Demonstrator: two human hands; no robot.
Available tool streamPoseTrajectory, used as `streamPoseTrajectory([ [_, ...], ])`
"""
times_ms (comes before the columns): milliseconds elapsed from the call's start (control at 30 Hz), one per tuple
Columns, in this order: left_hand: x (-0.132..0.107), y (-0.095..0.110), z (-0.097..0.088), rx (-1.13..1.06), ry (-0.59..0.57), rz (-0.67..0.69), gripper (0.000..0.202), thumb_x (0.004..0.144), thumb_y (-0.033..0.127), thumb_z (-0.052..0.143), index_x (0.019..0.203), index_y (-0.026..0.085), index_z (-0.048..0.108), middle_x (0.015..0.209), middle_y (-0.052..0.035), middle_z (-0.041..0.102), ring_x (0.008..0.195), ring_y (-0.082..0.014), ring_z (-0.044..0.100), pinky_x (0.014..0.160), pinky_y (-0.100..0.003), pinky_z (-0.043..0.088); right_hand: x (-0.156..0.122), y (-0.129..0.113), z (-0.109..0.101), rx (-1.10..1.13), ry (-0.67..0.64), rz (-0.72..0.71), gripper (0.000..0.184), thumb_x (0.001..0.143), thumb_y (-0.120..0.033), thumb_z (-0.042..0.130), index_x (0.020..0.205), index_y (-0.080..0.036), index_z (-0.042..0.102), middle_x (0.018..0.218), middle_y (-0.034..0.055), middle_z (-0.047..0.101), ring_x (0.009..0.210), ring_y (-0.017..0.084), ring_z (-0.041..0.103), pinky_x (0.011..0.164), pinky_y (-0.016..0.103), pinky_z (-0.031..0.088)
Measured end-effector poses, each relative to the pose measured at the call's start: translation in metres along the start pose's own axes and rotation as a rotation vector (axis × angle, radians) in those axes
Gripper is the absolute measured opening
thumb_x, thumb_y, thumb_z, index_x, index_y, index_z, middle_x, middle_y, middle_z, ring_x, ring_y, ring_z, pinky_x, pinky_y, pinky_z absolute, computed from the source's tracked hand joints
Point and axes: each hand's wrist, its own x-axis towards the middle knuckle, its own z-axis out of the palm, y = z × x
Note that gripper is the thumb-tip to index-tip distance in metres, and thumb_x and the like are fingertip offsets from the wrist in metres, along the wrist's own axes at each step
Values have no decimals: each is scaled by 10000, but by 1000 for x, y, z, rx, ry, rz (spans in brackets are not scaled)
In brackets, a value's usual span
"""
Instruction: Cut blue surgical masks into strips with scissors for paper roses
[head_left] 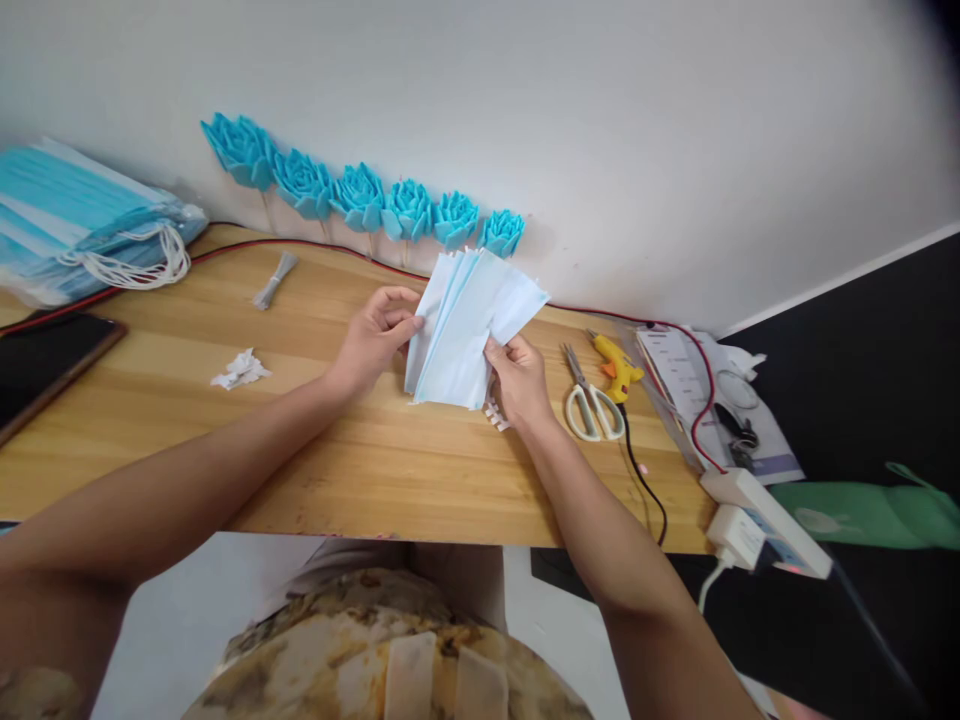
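A fanned stack of pale blue face masks (469, 330), with no ear loops showing, is held up over the wooden table. My right hand (521, 380) grips the stack at its lower right side, thumb in front and fingers behind. At the left edge, my left hand (379, 335) has its thumb and curled fingers closed on the masks, its fingertips partly hidden behind them. Just beneath my right hand lie some small white scraps (496, 414). Scissors (589, 400) with cream handles lie to the right, beside a yellow glue gun (617, 366).
Several blue fabric flowers (357, 198) on sticks stand along the wall. Packed masks (75, 220), a phone (52, 365), a bundle of ties (276, 280) and white scraps (241, 369) lie left. A power strip (769, 520) and green bottle (862, 513) are right.
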Motion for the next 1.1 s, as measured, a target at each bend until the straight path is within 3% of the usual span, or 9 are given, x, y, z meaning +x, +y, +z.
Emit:
streamPoseTrajectory([
  [100,0,0,0,68,15,108,339,764,216,747,1025,233,532,595,90,542,489,-81,454,468,-186,344,0,3,-1,-38,-16,3,337,726,-488,811,915,-224,722,807,-23,742,753,163,655,756,297,527],
  [200,-3,1,2,119,43,195,219,783,205,697,934,232,541,669,64,558,520,-80,470,457,-188,329,0,3,-2,-74,-31,12,380,725,-533,796,941,-230,721,841,-13,758,775,178,670,757,310,537],
  [333,-7,2,2,221,-15,157,71,794,246,664,764,202,617,673,35,526,495,-79,430,449,-216,338,-1,0,0,-58,-46,22,391,708,-529,815,949,-233,728,836,-13,769,771,179,684,766,316,551],
  [467,-11,4,2,193,-133,65,259,862,448,662,802,196,664,710,4,563,567,-118,489,507,-241,408,-3,-3,2,-88,-76,12,376,729,-536,796,972,-256,734,860,-13,776,835,193,703,807,336,556],
  [600,-12,6,2,178,-185,28,496,896,634,587,684,186,595,681,-10,535,641,-150,517,576,-259,441,-4,-4,4,-107,-92,17,381,724,-536,796,971,-253,732,867,-9,779,855,207,712,821,357,562],
  [733,-10,7,2,269,-210,66,474,847,595,670,623,184,596,633,7,504,620,-137,469,580,-259,396,-4,-6,4,-84,-94,30,360,712,-509,815,943,-245,732,870,-12,783,832,200,712,815,350,562],
  [933,-7,3,3,211,-91,69,353,721,494,797,615,187,658,663,-7,591,662,-151,518,625,-279,426,-5,-7,5,-83,-104,64,396,702,-517,821,958,-230,727,885,-1,791,824,192,707,790,338,563],
  [1100,-8,2,2,226,-38,51,347,680,436,838,585,187,614,594,18,543,599,-130,480,565,-264,391,-4,-3,3,-130,-115,42,371,706,-522,817,912,-224,734,831,-5,780,782,184,695,764,330,556],
])
